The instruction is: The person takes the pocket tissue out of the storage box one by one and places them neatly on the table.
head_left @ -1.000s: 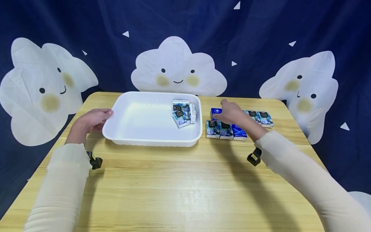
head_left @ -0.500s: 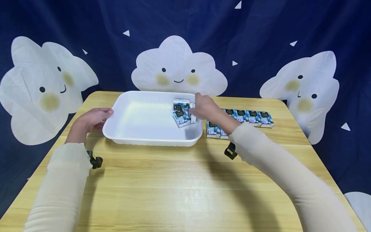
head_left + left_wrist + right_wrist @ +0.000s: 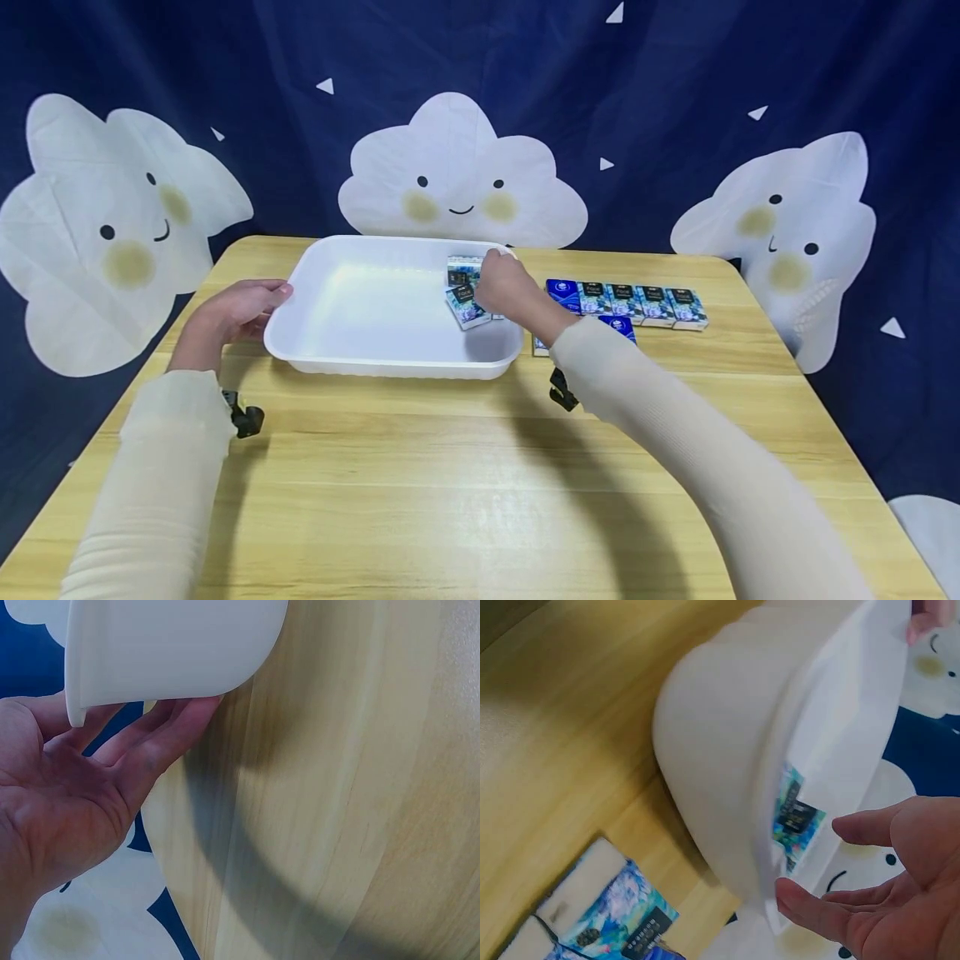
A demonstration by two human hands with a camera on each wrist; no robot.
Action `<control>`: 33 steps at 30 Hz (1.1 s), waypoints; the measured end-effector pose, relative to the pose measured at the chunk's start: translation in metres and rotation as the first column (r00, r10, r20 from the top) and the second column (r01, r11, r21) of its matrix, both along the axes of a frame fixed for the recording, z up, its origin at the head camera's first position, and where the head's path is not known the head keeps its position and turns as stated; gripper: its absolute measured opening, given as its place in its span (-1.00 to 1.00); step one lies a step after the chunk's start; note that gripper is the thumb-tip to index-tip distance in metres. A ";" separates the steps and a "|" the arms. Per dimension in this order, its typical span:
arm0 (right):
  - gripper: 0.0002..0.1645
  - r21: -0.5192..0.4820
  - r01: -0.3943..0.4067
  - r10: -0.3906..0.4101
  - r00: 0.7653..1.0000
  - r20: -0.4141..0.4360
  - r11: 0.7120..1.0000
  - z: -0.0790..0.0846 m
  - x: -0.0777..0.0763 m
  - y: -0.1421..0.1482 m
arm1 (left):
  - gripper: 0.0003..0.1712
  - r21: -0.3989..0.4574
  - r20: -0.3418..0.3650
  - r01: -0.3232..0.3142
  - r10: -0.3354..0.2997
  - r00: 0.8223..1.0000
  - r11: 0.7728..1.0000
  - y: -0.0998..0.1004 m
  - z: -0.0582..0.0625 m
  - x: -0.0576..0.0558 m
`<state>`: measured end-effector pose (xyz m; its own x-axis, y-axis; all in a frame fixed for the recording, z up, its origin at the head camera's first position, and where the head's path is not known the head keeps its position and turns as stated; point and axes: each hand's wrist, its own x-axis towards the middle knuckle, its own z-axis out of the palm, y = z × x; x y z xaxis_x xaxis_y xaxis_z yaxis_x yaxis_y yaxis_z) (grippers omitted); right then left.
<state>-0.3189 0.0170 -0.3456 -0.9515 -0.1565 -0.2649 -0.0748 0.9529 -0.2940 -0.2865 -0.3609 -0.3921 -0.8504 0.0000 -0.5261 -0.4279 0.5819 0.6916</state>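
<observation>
My left hand (image 3: 243, 310) holds the left rim of a white plastic tray (image 3: 390, 368), thumb at the rim. In the left wrist view its fingers (image 3: 161, 742) lie against the outer wall. My right hand (image 3: 510, 287) is over the tray's right end, above a few flowered pocket tissue packs (image 3: 467, 307). In the right wrist view, the right hand's thumb and fingers are spread apart, with nothing showing between them. The packs in the tray (image 3: 801, 821) show beyond its fingertips. In the head view the hand and forearm hide part of them.
Right of the tray, more tissue packs (image 3: 624, 302) lie in two rows on the wooden table (image 3: 450, 483). A blue pack (image 3: 562, 293) is at the left end of the back row. The right forearm partly covers the front row. A dark blue cloud-print curtain (image 3: 285, 83) hangs behind.
My right hand has moved left from above the table's tissue packs, across the rim and over the packs in the tray. The left hand and the tray have stayed in place.
</observation>
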 end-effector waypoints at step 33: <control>-0.23 -0.019 0.000 -0.001 1.000 -0.026 1.000 -0.031 -0.009 -0.003 | -0.19 0.009 0.006 -0.008 0.008 1.000 1.000 -0.001 0.000 0.001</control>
<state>-0.3283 0.0139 -0.3766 -0.9581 -0.1608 -0.2371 -0.0822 0.9472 -0.3099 -0.2857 -0.3624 -0.3919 -0.8470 -0.0024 -0.5316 -0.4372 0.5719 0.6941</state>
